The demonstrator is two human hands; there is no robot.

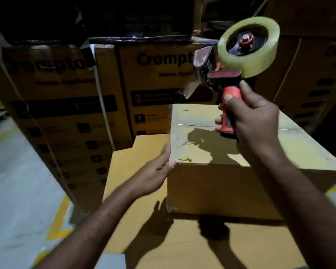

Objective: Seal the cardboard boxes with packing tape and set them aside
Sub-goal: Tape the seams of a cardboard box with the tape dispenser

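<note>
A plain cardboard box [211, 187] sits on top of a larger flat carton [136, 167], with clear tape along its top seam. My left hand [155, 171] rests with straight fingers against the box's near left corner. My right hand [250, 121] grips the red handle of a tape dispenser [231, 74] and holds it above the box top. The dispenser carries a roll of clear tape [248, 47], and a loose tape end hangs from its front.
Tall printed cartons [66, 105] are stacked behind and to the left, and more cartons [314, 78] stand at the right. Grey floor with yellow markings [17, 191] lies to the left.
</note>
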